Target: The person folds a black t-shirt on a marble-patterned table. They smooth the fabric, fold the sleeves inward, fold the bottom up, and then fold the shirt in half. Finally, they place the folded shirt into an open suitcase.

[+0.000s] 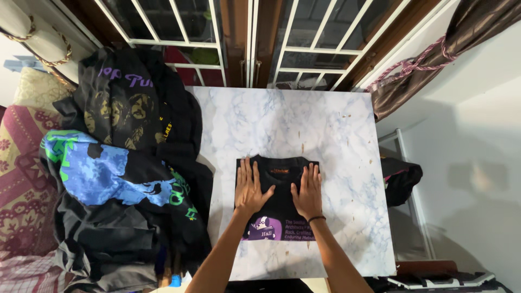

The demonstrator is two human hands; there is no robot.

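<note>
- A folded black shirt (278,209) is laid flat near the front of a marble-patterned table (336,135), directly under both hands.
- The left hand (251,188) is pressed open on the shirt's left half, fingers spread.
- The right hand (309,191) is laid open on its right half, palm down.
- A heap of dark shirts (125,163) is piled at the table's left edge.

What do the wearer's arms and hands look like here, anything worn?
Both forearms are bare, no sleeves in view. The right hand has a thin dark band around the wrist. The left hand has no glove, ring or watch visible.
</note>
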